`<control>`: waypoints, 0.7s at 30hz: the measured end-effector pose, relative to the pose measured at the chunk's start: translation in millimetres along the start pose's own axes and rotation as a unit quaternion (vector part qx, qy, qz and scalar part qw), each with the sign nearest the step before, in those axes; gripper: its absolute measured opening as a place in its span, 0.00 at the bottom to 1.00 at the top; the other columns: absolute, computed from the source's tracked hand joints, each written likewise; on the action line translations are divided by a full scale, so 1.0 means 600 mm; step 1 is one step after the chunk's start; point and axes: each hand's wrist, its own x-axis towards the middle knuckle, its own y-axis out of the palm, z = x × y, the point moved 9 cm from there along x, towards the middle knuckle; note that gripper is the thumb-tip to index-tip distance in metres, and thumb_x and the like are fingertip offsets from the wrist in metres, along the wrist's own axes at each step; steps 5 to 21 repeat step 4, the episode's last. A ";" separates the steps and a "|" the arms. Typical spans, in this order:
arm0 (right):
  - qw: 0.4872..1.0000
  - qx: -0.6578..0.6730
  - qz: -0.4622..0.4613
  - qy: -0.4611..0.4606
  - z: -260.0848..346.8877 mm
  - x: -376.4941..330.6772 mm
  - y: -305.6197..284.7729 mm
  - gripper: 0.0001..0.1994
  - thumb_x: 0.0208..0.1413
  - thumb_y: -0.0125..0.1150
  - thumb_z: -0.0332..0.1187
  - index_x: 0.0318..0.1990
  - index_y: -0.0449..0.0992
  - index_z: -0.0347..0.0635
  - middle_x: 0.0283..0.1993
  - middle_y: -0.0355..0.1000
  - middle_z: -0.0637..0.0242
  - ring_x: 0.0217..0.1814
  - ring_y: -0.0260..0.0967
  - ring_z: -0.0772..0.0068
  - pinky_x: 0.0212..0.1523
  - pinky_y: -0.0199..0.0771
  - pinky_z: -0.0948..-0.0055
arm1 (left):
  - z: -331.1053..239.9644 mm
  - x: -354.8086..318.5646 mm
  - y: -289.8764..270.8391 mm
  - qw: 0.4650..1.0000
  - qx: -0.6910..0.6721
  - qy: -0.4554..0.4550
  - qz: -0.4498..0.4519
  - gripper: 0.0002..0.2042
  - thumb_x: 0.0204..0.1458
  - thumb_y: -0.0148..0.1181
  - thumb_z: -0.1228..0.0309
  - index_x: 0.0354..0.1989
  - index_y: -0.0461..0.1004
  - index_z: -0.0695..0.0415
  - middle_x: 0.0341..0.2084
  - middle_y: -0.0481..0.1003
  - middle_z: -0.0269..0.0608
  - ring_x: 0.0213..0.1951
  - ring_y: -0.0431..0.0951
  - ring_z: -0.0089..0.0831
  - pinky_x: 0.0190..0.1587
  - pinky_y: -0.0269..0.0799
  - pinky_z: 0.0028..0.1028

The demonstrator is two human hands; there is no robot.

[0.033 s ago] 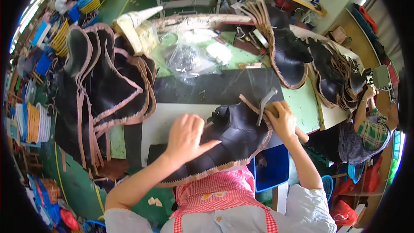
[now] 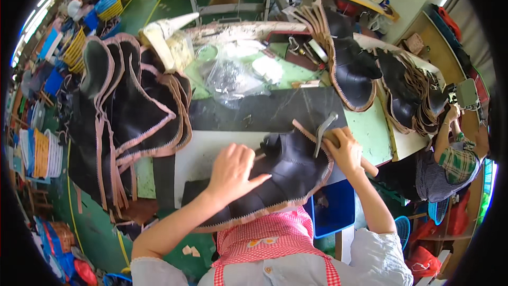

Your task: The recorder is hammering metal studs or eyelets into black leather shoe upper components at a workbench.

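Observation:
In front of me, a curved black leather piece [image 2: 286, 172] with a pinkish, notched trim lies across the white board [image 2: 203, 148] and over the near table edge. My left hand [image 2: 233, 169] rests at its far left edge, fingers curled in against that edge and thumb stretched out to the right. Some of what the fingers grip is hidden beneath them. At the right end of the piece, my right hand [image 2: 344, 151] is closed round a hammer [image 2: 325, 130]. The metal head points up and away; the wooden handle end sticks out below the hand.
Trimmed black leather pieces [image 2: 143, 106] are stacked at left, with more [image 2: 354, 69] at far right. A plastic bag [image 2: 233, 79] and a dark red tool tray [image 2: 299, 53] lie at the back. A blue bin [image 2: 333, 209] stands below the table edge. A co-worker [image 2: 450, 164] sits at right.
My left hand has shifted slightly to the right and nearer to me. The hammer head has dipped a little. Both hands stay at the leather piece.

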 end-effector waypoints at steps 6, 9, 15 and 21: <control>0.999 0.017 0.033 0.001 -0.004 0.001 0.000 0.16 0.47 0.70 0.44 0.38 0.76 0.47 0.36 0.71 0.63 0.44 0.73 0.55 0.44 0.74 0.59 | 0.006 0.015 0.033 0.987 -0.147 -0.006 0.070 0.22 0.40 0.74 0.58 0.31 0.66 0.56 0.27 0.67 0.39 0.35 0.70 0.41 0.41 0.67 0.43; 0.999 0.017 0.033 0.001 -0.004 0.001 0.000 0.16 0.47 0.70 0.44 0.38 0.76 0.47 0.36 0.71 0.63 0.44 0.73 0.55 0.44 0.74 0.59 | 0.006 0.015 0.033 0.987 -0.147 -0.006 0.070 0.22 0.40 0.74 0.58 0.31 0.66 0.56 0.27 0.67 0.39 0.35 0.70 0.41 0.41 0.67 0.43; 0.999 0.017 0.033 0.001 -0.004 0.001 0.000 0.16 0.47 0.70 0.44 0.38 0.76 0.47 0.36 0.71 0.63 0.44 0.73 0.55 0.44 0.74 0.59 | 0.006 0.015 0.033 0.987 -0.147 -0.006 0.070 0.22 0.40 0.74 0.58 0.31 0.66 0.56 0.27 0.67 0.39 0.35 0.70 0.41 0.41 0.67 0.43; 0.999 0.017 0.033 0.001 -0.004 0.001 0.000 0.16 0.47 0.70 0.44 0.38 0.76 0.47 0.36 0.71 0.63 0.44 0.73 0.55 0.44 0.74 0.59 | 0.006 0.015 0.033 0.987 -0.147 -0.006 0.070 0.22 0.40 0.74 0.58 0.31 0.66 0.56 0.27 0.67 0.39 0.35 0.70 0.41 0.41 0.67 0.43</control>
